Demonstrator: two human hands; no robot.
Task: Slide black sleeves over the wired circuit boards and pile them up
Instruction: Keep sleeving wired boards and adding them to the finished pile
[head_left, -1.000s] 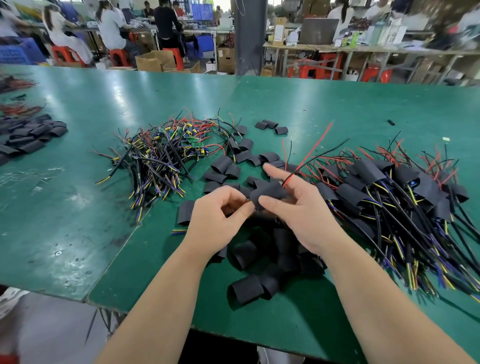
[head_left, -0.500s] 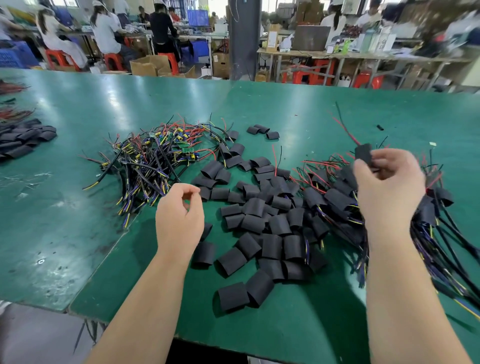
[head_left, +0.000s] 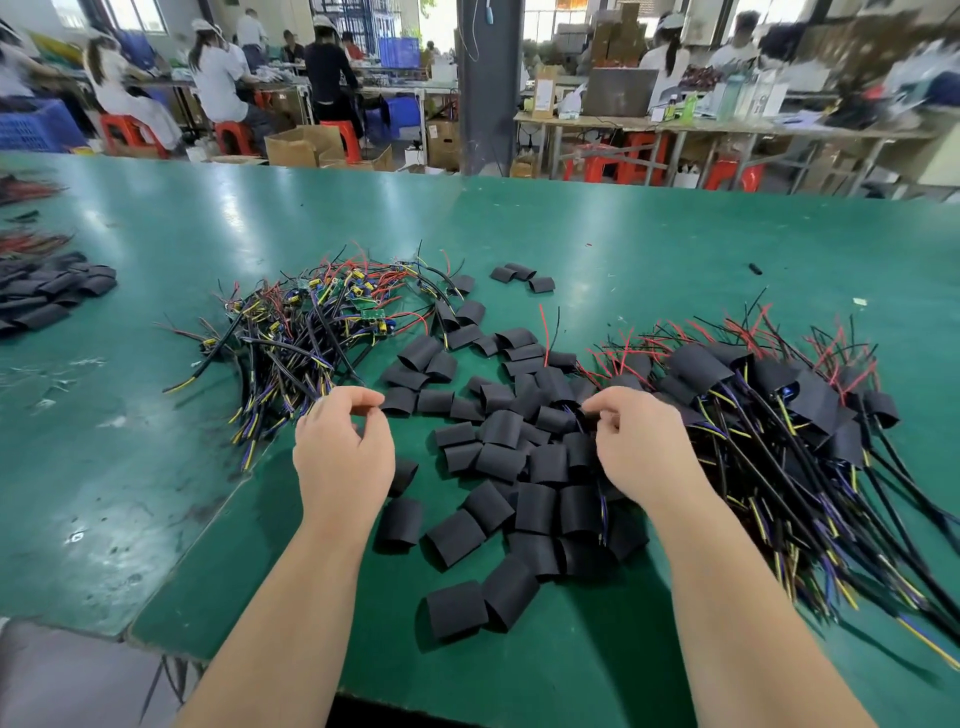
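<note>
Right hand (head_left: 639, 441) has come down from above the finished pile (head_left: 769, 405), where it held a sleeved board half a second ago, and now sits on the loose sleeves (head_left: 498, 467). Its fingers are curled with their tips sunk among the sleeves, and I cannot tell whether it has one yet. Left hand (head_left: 343, 452) has drifted toward the bare boards (head_left: 311, 332). It hovers just beside their nearest wire ends, loosely curled, thumb and forefinger close together with nothing seen between them.

The sleeves lie mid-bench (head_left: 623, 234), with bare boards to their left and sleeved ones to their right.

Several things could go wrong from here:
- The sleeves overlap thickly, so a blind pinch could lift two at once.
- They look flattened, so a board's corner or stray lead may catch at the mouth.
- The bare boards' wires are badly tangled, and pulling one by its leads would likely drag its neighbours across the bench.
- Loose sleeves touch the finished pile, so empties could get buried there.
- Several sleeves lie near the bench's front edge, where a forearm could sweep them off.
</note>
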